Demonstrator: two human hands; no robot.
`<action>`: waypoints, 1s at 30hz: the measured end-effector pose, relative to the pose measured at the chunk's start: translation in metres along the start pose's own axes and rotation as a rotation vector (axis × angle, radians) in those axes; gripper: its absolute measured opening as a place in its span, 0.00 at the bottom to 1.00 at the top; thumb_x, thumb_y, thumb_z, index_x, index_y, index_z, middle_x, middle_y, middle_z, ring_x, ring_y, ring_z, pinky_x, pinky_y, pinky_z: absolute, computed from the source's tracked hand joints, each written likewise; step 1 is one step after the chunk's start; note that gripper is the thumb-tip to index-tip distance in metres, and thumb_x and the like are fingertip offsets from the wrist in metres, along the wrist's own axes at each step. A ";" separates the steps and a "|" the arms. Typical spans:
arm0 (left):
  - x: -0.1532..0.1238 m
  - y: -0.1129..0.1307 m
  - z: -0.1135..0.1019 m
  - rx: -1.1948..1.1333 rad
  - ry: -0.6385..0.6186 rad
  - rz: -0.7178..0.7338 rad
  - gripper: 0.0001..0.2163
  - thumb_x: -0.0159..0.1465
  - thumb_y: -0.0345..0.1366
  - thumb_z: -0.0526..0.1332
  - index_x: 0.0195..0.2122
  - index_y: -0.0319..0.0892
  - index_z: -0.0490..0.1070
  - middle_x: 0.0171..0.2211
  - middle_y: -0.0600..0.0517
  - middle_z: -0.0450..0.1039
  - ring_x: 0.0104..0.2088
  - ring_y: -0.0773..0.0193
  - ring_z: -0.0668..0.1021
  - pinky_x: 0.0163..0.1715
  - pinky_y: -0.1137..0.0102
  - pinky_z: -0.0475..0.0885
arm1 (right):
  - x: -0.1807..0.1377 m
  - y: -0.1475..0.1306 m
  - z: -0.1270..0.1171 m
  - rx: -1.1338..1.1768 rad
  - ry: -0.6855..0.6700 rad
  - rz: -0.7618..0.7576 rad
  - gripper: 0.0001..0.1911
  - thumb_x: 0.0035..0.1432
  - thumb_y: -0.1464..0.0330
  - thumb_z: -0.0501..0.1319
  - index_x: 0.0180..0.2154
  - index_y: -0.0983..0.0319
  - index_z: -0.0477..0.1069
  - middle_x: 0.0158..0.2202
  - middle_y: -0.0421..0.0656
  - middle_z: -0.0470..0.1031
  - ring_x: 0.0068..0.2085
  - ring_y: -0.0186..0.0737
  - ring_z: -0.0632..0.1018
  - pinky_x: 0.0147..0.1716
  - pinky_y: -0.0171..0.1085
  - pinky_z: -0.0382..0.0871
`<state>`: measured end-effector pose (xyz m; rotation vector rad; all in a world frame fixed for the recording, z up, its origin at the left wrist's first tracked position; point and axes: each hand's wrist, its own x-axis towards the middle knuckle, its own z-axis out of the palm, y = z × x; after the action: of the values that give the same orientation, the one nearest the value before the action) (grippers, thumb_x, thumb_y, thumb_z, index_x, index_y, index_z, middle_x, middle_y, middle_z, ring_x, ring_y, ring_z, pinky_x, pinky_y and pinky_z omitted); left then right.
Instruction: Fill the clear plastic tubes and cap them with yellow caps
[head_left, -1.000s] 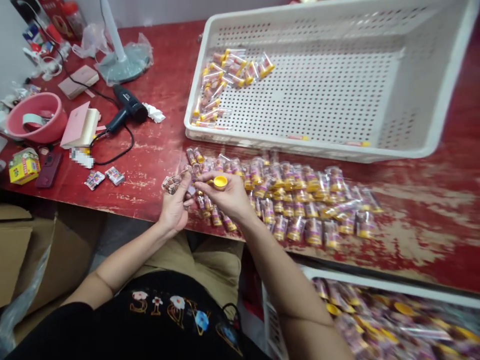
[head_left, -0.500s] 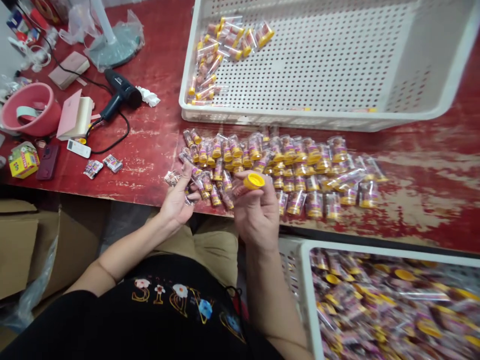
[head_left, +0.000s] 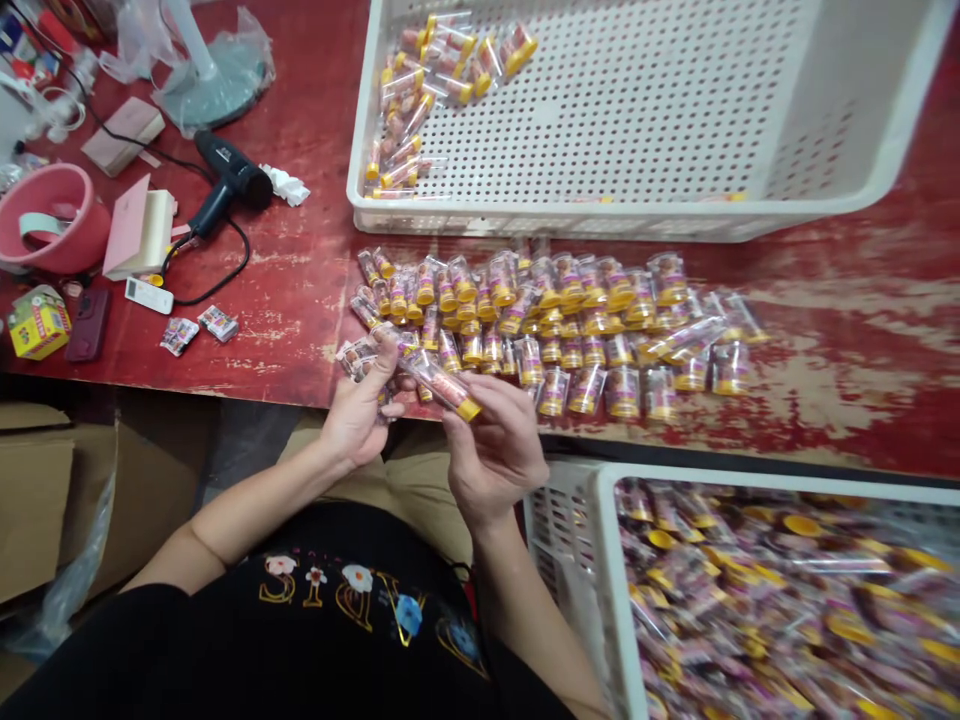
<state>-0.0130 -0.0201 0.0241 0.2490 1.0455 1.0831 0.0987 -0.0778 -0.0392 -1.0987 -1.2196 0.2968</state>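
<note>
My right hand (head_left: pixel 496 450) pinches a clear plastic tube (head_left: pixel 441 384) by its yellow-capped end. The tube slants, and its clear end points at my left hand (head_left: pixel 356 418). Something pinkish shows inside it. In my left hand, small printed packets (head_left: pixel 355 356) are gripped between thumb and fingers, partly hidden by the thumb. The tube's far end reaches the left fingertips; whether they touch cannot be made out. Just beyond both hands, many similar yellow-based tubes (head_left: pixel 576 280) stand in rows on the red table (head_left: pixel 300 270), with a few lying on top.
A white perforated crate (head_left: pixel 637 120) at the back has tubes heaped in its left corner. Another white crate (head_left: pixel 606 560), full of tubes, sits at my lower right. To the left are a hair dryer (head_left: pixel 225 180), a pink bowl (head_left: pixel 90 230) and two loose packets (head_left: pixel 180 334).
My right hand has turned the tube from yellow end facing up to lying slantwise, and brought its clear end over to my left hand. The left hand still holds the packets.
</note>
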 end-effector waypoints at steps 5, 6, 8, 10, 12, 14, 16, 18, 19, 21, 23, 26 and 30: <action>-0.001 -0.003 -0.005 0.083 -0.049 0.108 0.24 0.42 0.41 0.80 0.32 0.39 0.68 0.25 0.58 0.68 0.20 0.78 0.68 0.15 0.82 0.50 | -0.002 -0.005 -0.011 0.007 -0.133 0.013 0.25 0.61 0.75 0.62 0.56 0.46 0.74 0.50 0.45 0.79 0.48 0.46 0.82 0.47 0.50 0.81; -0.002 -0.004 -0.006 0.095 -0.055 0.120 0.24 0.42 0.42 0.80 0.32 0.39 0.69 0.24 0.58 0.67 0.20 0.78 0.67 0.15 0.82 0.50 | 0.000 -0.006 -0.011 0.019 -0.148 0.029 0.27 0.60 0.74 0.63 0.58 0.46 0.73 0.53 0.45 0.77 0.48 0.46 0.82 0.47 0.49 0.81; -0.004 -0.007 -0.005 0.116 -0.062 0.154 0.25 0.42 0.44 0.80 0.35 0.39 0.72 0.23 0.59 0.66 0.19 0.78 0.66 0.15 0.81 0.50 | 0.004 -0.008 -0.009 0.023 -0.175 0.043 0.29 0.60 0.74 0.64 0.60 0.45 0.71 0.57 0.46 0.75 0.50 0.47 0.81 0.48 0.50 0.80; -0.006 -0.011 -0.005 0.145 -0.066 0.181 0.27 0.42 0.47 0.79 0.40 0.41 0.75 0.22 0.60 0.65 0.18 0.78 0.65 0.14 0.80 0.51 | 0.007 -0.010 -0.004 -0.002 -0.163 0.029 0.29 0.60 0.75 0.64 0.59 0.44 0.72 0.55 0.44 0.76 0.51 0.47 0.80 0.49 0.51 0.79; -0.008 -0.015 -0.006 0.189 -0.083 0.197 0.29 0.44 0.50 0.78 0.45 0.42 0.76 0.21 0.60 0.65 0.18 0.77 0.64 0.14 0.79 0.52 | 0.009 -0.012 0.000 -0.039 -0.080 0.017 0.26 0.59 0.76 0.65 0.54 0.43 0.76 0.47 0.42 0.81 0.47 0.45 0.81 0.48 0.51 0.78; -0.009 -0.019 -0.008 0.235 -0.110 0.215 0.29 0.46 0.49 0.77 0.47 0.43 0.77 0.20 0.59 0.67 0.18 0.76 0.65 0.15 0.78 0.53 | 0.010 -0.013 0.004 -0.058 0.032 0.037 0.24 0.57 0.76 0.67 0.50 0.44 0.78 0.40 0.40 0.82 0.42 0.43 0.81 0.44 0.48 0.78; -0.010 -0.022 -0.010 0.260 -0.129 0.239 0.28 0.48 0.47 0.77 0.48 0.44 0.77 0.21 0.58 0.69 0.19 0.74 0.67 0.16 0.78 0.56 | 0.010 -0.015 0.006 -0.057 0.103 0.063 0.21 0.55 0.76 0.69 0.46 0.45 0.80 0.36 0.39 0.81 0.38 0.41 0.80 0.40 0.46 0.77; -0.010 -0.025 -0.012 0.262 -0.128 0.256 0.27 0.47 0.44 0.78 0.49 0.45 0.77 0.22 0.57 0.71 0.19 0.73 0.69 0.17 0.77 0.58 | 0.010 -0.016 0.006 -0.052 0.129 0.080 0.18 0.55 0.76 0.70 0.43 0.47 0.81 0.33 0.39 0.80 0.36 0.40 0.80 0.38 0.44 0.76; -0.010 -0.026 -0.013 0.258 -0.123 0.262 0.28 0.47 0.42 0.78 0.50 0.46 0.77 0.23 0.57 0.72 0.19 0.73 0.70 0.17 0.77 0.59 | 0.010 -0.016 0.006 -0.054 0.133 0.086 0.17 0.55 0.75 0.70 0.42 0.48 0.81 0.33 0.39 0.80 0.35 0.40 0.79 0.37 0.44 0.76; -0.008 -0.028 -0.014 0.255 -0.125 0.263 0.31 0.46 0.41 0.79 0.52 0.46 0.77 0.25 0.57 0.73 0.19 0.74 0.70 0.17 0.77 0.60 | 0.011 -0.016 0.007 -0.058 0.138 0.091 0.14 0.54 0.75 0.70 0.40 0.51 0.81 0.32 0.39 0.79 0.34 0.39 0.79 0.35 0.42 0.76; -0.006 -0.029 -0.014 0.258 -0.142 0.260 0.33 0.46 0.41 0.79 0.54 0.46 0.75 0.25 0.57 0.73 0.19 0.74 0.70 0.17 0.77 0.60 | 0.012 -0.014 0.007 -0.040 0.145 0.084 0.13 0.53 0.76 0.71 0.38 0.53 0.81 0.31 0.39 0.79 0.34 0.37 0.79 0.34 0.40 0.75; -0.002 -0.031 -0.015 0.263 -0.171 0.258 0.34 0.47 0.43 0.78 0.56 0.46 0.74 0.25 0.59 0.72 0.19 0.75 0.69 0.17 0.78 0.59 | 0.014 -0.011 0.007 0.002 0.143 0.083 0.14 0.53 0.78 0.70 0.39 0.55 0.81 0.32 0.39 0.79 0.35 0.36 0.79 0.35 0.39 0.74; 0.001 -0.033 -0.017 0.279 -0.168 0.242 0.33 0.49 0.44 0.77 0.56 0.46 0.74 0.25 0.59 0.70 0.20 0.75 0.69 0.17 0.79 0.59 | 0.011 -0.008 0.008 0.035 0.137 0.104 0.17 0.53 0.80 0.70 0.40 0.55 0.81 0.34 0.39 0.80 0.37 0.35 0.79 0.38 0.39 0.74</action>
<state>-0.0063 -0.0413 -0.0062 0.6943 1.0303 1.1085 0.0935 -0.0700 -0.0264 -1.1350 -1.0346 0.3162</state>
